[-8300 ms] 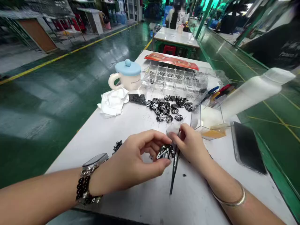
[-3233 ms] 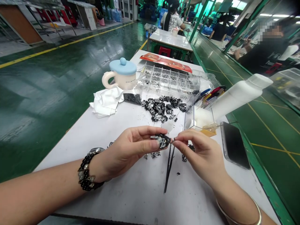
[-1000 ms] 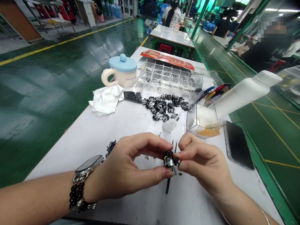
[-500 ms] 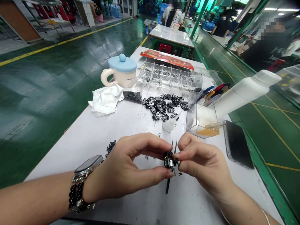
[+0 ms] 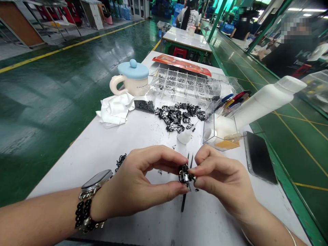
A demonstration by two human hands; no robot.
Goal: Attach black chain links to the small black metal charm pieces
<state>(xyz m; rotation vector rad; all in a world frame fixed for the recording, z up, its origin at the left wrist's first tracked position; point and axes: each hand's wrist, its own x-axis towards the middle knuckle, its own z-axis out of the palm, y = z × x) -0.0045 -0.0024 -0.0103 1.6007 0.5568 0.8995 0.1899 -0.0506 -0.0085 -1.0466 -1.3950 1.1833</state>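
Between thumb and fingers, my left hand [image 5: 146,177] grips a small black and silver assembly [image 5: 183,175] over the near part of the white table [image 5: 143,225]. My right hand [image 5: 222,177] pinches a small dark part on the right side of that assembly, thumb and forefinger close together; its shape is mostly hidden. Tweezers [image 5: 183,203] lie on the table beneath the hands, tips pointing away. A pile of similar black and silver pieces [image 5: 174,118] lies farther back. A small white dropper bottle [image 5: 185,137] stands just in front of the pile.
Behind the pile sits a clear compartment tray [image 5: 184,82] of small parts. A mug with a blue lid [image 5: 133,80] and crumpled tissue [image 5: 115,109] are at left. To the right are a clear tool holder [image 5: 220,133], a white bottle [image 5: 269,100] and a phone [image 5: 260,157].
Almost nothing differs. Both hands keep their hold on the assembly, with only a very slight shift of the right fingers and of the view.
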